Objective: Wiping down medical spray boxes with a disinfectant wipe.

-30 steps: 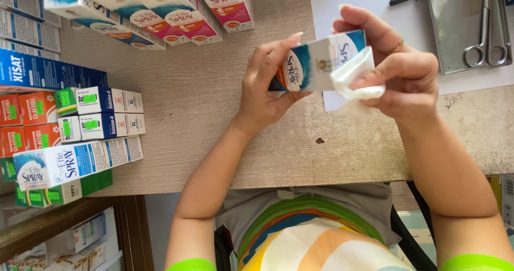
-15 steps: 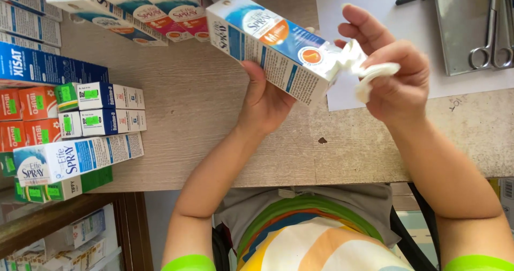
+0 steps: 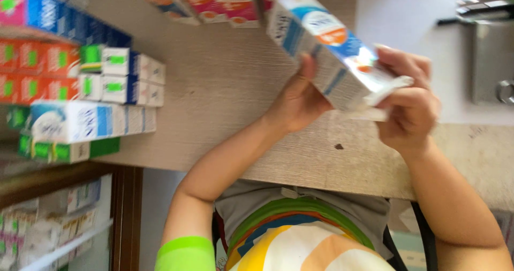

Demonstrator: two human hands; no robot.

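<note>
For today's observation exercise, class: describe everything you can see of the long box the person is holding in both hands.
The box is a long, narrow carton that looks like thin card, mostly white with blue panels and an orange round patch on its upper face. It is held above the wooden table, tilted, its far end pointing up and to the left. The left hand grips it from below, thumb on its side. The right hand holds its near end, pressing a white cloth against it. The picture is blurred, so finer detail is lost.

Bright green short sleeves (arms bare below), multicoloured curved-stripe shirt front.
</note>
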